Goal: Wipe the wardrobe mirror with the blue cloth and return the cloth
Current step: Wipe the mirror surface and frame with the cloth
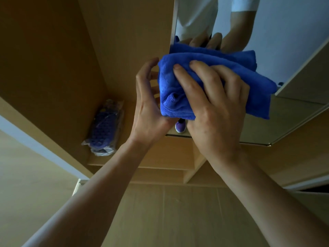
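Wooden wardrobe interior noted; blue cloth was bunched against mirror, clasped under curled fingers of right grip; left grip was cupped at its left edge, hold not determinable.

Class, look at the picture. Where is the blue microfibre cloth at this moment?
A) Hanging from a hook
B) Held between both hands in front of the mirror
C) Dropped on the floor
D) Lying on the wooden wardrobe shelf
B: the bunched blue microfibre cloth sits between the right hand, whose fingers curl over it, and the left hand, which cups its side, in front of the wardrobe mirror.
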A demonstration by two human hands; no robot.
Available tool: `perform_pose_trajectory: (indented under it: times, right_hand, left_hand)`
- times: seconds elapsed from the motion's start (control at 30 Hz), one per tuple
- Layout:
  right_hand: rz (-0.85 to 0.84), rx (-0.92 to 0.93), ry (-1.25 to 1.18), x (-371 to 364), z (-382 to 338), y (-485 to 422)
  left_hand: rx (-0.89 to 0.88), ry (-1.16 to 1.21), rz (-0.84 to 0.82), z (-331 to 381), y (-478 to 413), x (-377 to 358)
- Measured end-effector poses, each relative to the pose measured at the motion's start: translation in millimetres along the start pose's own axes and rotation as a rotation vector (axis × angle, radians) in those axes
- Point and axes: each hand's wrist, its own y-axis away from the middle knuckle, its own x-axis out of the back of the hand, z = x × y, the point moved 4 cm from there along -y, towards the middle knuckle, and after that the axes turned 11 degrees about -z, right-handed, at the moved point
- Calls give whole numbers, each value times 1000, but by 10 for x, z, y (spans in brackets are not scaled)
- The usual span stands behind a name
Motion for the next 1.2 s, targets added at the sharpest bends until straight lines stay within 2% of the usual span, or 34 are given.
perform_pose_trajectory:
  times: [0.1,0.3,0.63,1.0,1.2]
  right_hand:
    - [-29,-4,7,-118,-20,121]
    - [-124,-11,32,-357,-73,409]
    - [-145,-5,0,-480,-33,592]
    - [-298,19,-12,-664,-158,839]
    - [-297,20,25,-841,-209,1019]
  left_hand:
    - [27,38,-39,-118,92,-36]
    - [109,14,-234,-430,311,-95]
    - [184,92,-431,-402,404,-26]
    - [335,224,-311,-664,627,-113]
    - [377,259,-292,-894,600,-137]
